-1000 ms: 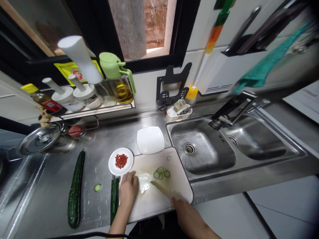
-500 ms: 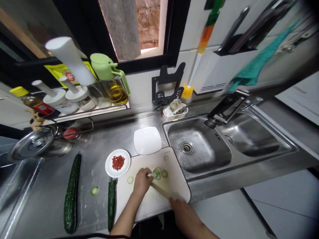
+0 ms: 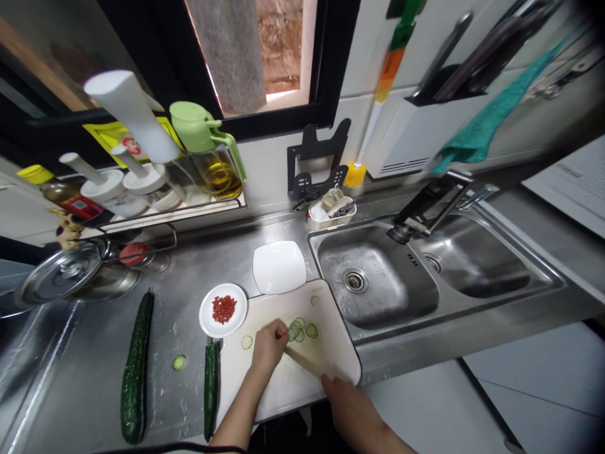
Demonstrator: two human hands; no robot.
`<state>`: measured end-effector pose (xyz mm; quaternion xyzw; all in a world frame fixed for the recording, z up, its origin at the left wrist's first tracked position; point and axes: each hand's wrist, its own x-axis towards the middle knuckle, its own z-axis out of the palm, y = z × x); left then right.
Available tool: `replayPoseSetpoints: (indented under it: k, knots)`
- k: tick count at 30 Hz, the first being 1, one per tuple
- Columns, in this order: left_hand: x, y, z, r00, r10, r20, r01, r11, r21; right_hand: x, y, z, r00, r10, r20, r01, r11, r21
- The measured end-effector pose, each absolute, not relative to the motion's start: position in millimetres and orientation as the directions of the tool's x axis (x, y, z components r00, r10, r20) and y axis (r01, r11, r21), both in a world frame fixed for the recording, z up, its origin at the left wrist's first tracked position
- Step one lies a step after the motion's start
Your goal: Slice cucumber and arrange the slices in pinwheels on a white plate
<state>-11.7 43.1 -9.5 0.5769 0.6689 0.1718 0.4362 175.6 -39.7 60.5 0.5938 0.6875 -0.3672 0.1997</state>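
My right hand [image 3: 344,398] is wrapped round the handle of a knife, whose blade [image 3: 305,362] slants up and left, low over the white cutting board [image 3: 326,366]. At the blade's far end my left hand [image 3: 269,345] has its fingers pinched together; what they hold, if anything, is hidden. Just right of those fingertips lies an overlapping cluster of cucumber slices [image 3: 297,329], with one slice [image 3: 311,330] at its right side. Another slice [image 3: 246,342] lies left of my left hand. A cut cucumber [image 3: 212,384] rests along the board's left edge.
A whole cucumber [image 3: 137,372] and a cucumber end [image 3: 179,362] lie on the steel counter. Behind the board stand a round plate of chopped red pieces [image 3: 224,309] and a white square plate [image 3: 280,267]. The sink [image 3: 378,284] is right; a pot [image 3: 70,271] stands far left.
The fingers of my left hand have shifted slightly, and a pale bit that showed at their tips is out of sight. My right hand and the knife look almost unmoved.
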Motion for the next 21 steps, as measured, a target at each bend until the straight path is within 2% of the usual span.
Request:
replayPoseSetpoints:
  k: [6,10,21]
  knots:
    - [-28,35,-9,-0.068,0.917,-0.393,0.632,0.344,0.695,177,-37,70,-0.253,0.644,-0.722,0.95,0.023,-0.312]
    - [-33,29,-11,-0.121,0.916,-0.383,0.642,0.367,0.674,170,-34,69,-0.23,0.671,-0.705,0.955,0.015,-0.296]
    - [-33,25,-14,-0.157,0.91,-0.383,0.664,0.385,0.641,157,-27,61,-0.215,0.704,-0.676,0.96,0.025,-0.28]
